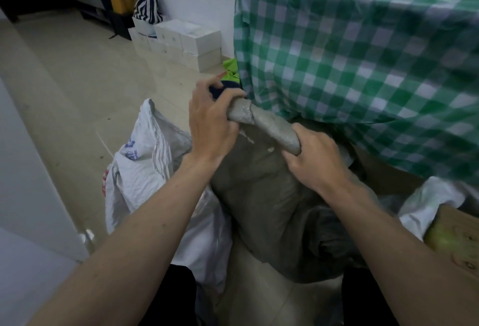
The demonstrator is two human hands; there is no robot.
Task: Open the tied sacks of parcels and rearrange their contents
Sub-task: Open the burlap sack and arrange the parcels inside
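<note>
A bulging grey-green sack stands on the floor in front of me, its top twisted into a thick neck. My left hand is closed around the far end of that neck. My right hand grips the neck's near end, just above the sack's body. To the left leans a white woven sack with blue print, its mouth loose and crumpled. What is inside either sack is hidden.
A table under a green-and-white checked cloth overhangs the sacks on the right. White boxes are stacked along the far wall, with a striped bag behind them. A cardboard box and white plastic lie at the right. Tiled floor stretches to the left.
</note>
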